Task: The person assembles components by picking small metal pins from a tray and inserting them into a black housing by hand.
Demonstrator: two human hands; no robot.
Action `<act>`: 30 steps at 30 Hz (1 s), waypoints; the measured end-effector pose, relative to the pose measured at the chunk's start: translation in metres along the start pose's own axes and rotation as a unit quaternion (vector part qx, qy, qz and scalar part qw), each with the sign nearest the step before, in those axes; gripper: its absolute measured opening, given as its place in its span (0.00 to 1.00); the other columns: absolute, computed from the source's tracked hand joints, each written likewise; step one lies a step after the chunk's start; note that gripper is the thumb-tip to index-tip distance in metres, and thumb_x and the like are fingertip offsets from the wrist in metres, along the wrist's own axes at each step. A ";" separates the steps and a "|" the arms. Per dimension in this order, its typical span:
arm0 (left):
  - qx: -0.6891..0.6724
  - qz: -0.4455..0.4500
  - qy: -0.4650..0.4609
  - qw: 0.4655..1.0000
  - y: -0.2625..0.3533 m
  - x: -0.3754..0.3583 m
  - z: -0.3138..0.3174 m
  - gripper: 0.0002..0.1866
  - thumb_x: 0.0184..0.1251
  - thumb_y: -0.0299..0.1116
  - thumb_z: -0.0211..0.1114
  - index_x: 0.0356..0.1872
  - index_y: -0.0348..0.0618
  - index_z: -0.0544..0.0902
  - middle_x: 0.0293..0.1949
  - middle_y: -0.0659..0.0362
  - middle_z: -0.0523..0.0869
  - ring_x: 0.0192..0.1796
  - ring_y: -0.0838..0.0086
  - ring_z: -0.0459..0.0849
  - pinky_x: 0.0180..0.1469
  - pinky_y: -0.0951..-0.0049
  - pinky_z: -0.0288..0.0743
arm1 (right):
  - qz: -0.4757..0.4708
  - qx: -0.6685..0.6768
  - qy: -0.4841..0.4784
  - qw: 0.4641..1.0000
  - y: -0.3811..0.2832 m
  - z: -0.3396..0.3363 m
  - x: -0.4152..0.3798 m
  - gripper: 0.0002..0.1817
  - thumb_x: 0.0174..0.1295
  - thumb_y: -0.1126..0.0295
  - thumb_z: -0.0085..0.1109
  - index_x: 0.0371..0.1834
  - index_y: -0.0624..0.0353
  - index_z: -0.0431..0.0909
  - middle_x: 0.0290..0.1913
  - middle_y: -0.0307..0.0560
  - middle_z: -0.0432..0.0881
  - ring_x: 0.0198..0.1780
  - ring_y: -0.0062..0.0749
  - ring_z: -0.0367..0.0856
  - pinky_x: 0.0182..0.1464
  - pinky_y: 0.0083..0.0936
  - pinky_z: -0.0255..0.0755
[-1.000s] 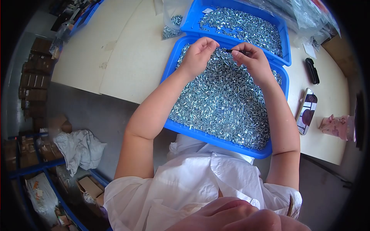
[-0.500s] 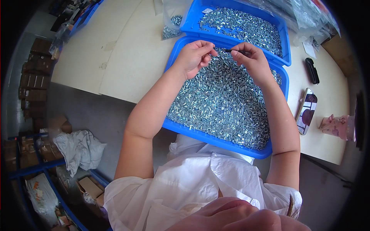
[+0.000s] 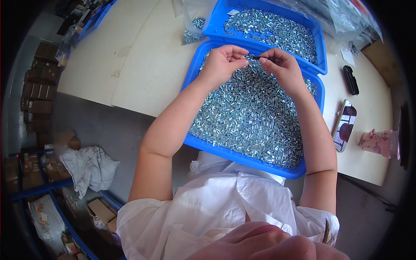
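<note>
A blue tray (image 3: 245, 158) full of small shiny metal pieces (image 3: 251, 112) is in front of me. Above its far part, my left hand (image 3: 225, 65) has thumb and fingertips pinched together; anything between them is too small to make out. My right hand (image 3: 284, 70) is closed on a thin dark tool (image 3: 256, 57), whose tip points at my left fingertips. Most of the tool is hidden by my right fingers. Both hands are over the metal pieces, a short gap apart.
Behind is a second blue tray (image 3: 321, 47) with similar pieces. A clear bag of pieces (image 3: 193, 32) lies left of it. On the right are a black case (image 3: 350, 80), a phone (image 3: 345, 125) and a pink cup (image 3: 376, 142). Boxes and a shelf are at the lower left.
The fingers of my left hand have shifted, and its thumb now reaches right to meet the fingertips. My right hand has barely moved.
</note>
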State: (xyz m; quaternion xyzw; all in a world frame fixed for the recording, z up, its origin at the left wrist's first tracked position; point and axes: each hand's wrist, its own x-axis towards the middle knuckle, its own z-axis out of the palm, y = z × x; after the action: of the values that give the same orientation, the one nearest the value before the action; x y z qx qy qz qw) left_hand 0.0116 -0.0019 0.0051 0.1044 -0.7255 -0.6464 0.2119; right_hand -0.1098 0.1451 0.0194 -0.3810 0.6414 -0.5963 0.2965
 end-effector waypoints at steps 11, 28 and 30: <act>0.109 -0.024 0.017 0.994 0.004 -0.002 -0.001 0.06 0.50 0.23 0.67 0.31 0.38 0.82 0.27 0.63 0.82 0.28 0.86 0.75 0.31 0.86 0.68 | -0.020 -0.037 0.002 0.999 0.000 0.001 -0.002 0.07 0.56 0.71 0.59 0.33 0.64 0.76 0.27 0.37 0.77 0.28 0.14 0.71 0.30 0.13 0.66; 0.155 0.078 0.058 0.983 -0.001 -0.003 0.001 0.06 0.45 0.25 0.70 0.26 0.39 0.83 0.21 0.63 0.80 0.22 0.84 0.71 0.25 0.82 0.65 | 0.135 -0.049 -0.026 0.989 -0.012 -0.003 -0.002 0.11 0.60 0.63 0.55 0.28 0.61 0.73 0.22 0.34 0.73 0.22 0.15 0.67 0.24 0.13 0.60; 0.156 0.087 0.054 0.983 0.001 -0.003 0.001 0.06 0.44 0.25 0.70 0.25 0.40 0.83 0.21 0.63 0.80 0.22 0.84 0.72 0.25 0.82 0.66 | 0.138 -0.063 -0.023 0.988 -0.012 -0.003 -0.001 0.11 0.60 0.63 0.55 0.28 0.61 0.73 0.22 0.34 0.73 0.22 0.14 0.67 0.24 0.13 0.60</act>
State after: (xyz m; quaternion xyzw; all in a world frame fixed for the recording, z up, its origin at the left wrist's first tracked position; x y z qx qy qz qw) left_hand 0.0143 0.0004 0.0050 0.1074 -0.8110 -0.4982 0.2874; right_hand -0.1097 0.1477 0.0314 -0.3197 0.7172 -0.4993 0.3662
